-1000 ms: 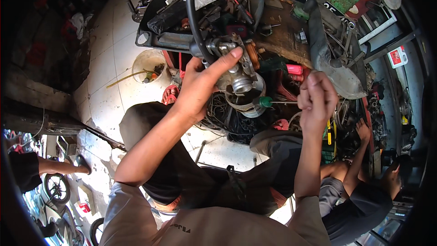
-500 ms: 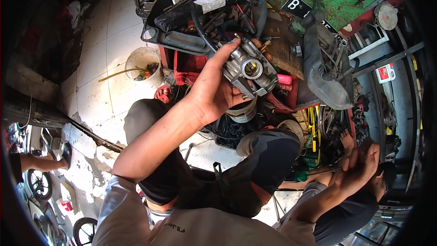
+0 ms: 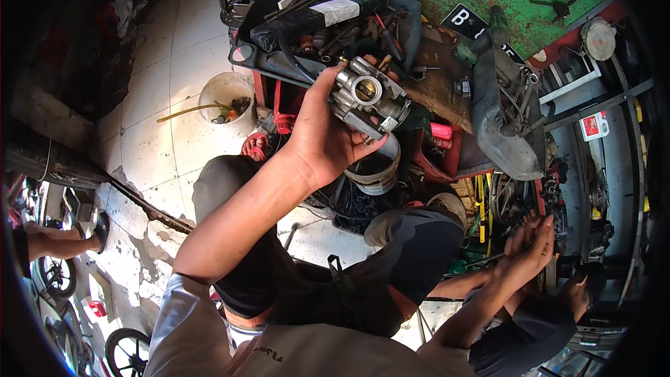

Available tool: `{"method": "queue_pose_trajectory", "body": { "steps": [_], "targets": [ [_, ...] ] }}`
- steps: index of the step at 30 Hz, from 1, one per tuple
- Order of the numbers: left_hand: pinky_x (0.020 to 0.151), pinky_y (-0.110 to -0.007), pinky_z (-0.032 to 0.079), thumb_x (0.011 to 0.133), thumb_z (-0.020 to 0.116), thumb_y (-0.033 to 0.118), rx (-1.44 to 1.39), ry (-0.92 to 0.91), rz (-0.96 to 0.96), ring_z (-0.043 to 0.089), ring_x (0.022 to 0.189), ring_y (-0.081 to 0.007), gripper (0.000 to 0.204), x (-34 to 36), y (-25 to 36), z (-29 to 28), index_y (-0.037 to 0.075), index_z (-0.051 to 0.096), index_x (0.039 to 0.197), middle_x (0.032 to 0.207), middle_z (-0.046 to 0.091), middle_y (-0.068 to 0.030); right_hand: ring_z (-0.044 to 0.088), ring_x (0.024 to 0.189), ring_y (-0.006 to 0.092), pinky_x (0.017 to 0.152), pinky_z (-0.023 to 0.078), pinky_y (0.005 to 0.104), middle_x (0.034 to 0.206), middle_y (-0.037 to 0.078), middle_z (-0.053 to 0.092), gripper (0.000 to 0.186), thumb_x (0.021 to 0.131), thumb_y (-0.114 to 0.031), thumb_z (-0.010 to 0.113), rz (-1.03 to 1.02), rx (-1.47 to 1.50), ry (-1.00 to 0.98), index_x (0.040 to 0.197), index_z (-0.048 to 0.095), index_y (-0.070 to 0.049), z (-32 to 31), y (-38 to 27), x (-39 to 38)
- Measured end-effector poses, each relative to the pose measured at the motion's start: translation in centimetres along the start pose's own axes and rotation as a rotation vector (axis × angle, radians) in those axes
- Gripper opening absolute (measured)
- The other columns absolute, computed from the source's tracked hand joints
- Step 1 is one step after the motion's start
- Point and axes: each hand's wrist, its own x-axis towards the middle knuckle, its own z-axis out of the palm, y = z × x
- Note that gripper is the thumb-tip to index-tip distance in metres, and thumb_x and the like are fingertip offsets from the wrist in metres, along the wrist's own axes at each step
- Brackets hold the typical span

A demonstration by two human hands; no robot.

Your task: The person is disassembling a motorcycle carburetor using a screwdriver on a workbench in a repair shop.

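A metal throttle body point(image 3: 366, 93) with a round brass-coloured bore is held up by my left hand point(image 3: 324, 126). The thumb lies over its upper left edge, and the fingers reach under it. A black hose point(image 3: 289, 56) runs beside its upper left. Off to the right, my right hand point(image 3: 527, 244) has its fingers curled. A tool with a green handle point(image 3: 457, 266), apparently a screwdriver, has its thin shaft pointing at this hand. Whether the fingers grip that shaft is hidden.
Beyond the throttle body stands a dark tray point(image 3: 269, 64) full of tools. A white bucket point(image 3: 227, 124) sits on the left floor; another bucket point(image 3: 375, 180) is below the throttle body. Another person's foot point(image 3: 576, 295) shows at right. A grey plastic cover point(image 3: 506, 146) holds spanners.
The throttle body has shifted slightly left and up in view, still in my left hand. My right hand has moved left, its fingers still curled. The surroundings have shifted slightly.
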Motion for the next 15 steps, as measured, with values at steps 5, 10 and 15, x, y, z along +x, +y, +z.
{"method": "queue_pose_trajectory", "body": {
  "steps": [5,10,15],
  "targets": [
    [0.079,-0.031,0.047,0.087,0.042,0.059,0.044,0.039,0.024,0.059,0.078,-0.0098,0.045,0.1,0.2,0.1,0.028,0.062,0.113,0.093,0.064,0.006,0.025,0.039,-0.0003,0.032,0.017,0.0181,0.057,-0.009,0.038,0.022,0.094,-0.027,0.056,-0.023,0.026,0.1,0.081,0.055,-0.009,-0.5,-3.7,0.2],
    [0.076,-0.029,0.049,0.087,0.044,0.056,0.049,0.008,0.019,0.062,0.081,-0.0121,0.043,0.8,0.1,0.3,0.023,0.063,0.108,0.099,0.066,0.0024,0.016,0.045,0.0027,0.029,0.01,0.0189,0.065,-0.003,0.027,0.025,0.099,-0.019,0.045,-0.243,0.457,-0.159,0.077,0.039,-0.01,-4.0,-10.2,1.8],
    [0.077,-0.029,0.049,0.087,0.046,0.055,0.038,0.011,0.001,0.062,0.082,-0.0128,0.043,1.2,-0.5,0.8,0.022,0.063,0.107,0.098,0.066,0.002,0.014,0.041,0.0014,0.031,0.011,0.0186,0.061,-0.005,0.025,0.026,0.098,-0.024,0.048,-0.208,0.306,0.023,0.079,0.044,-0.008,-0.7,-8.2,0.2]
  ]
}}
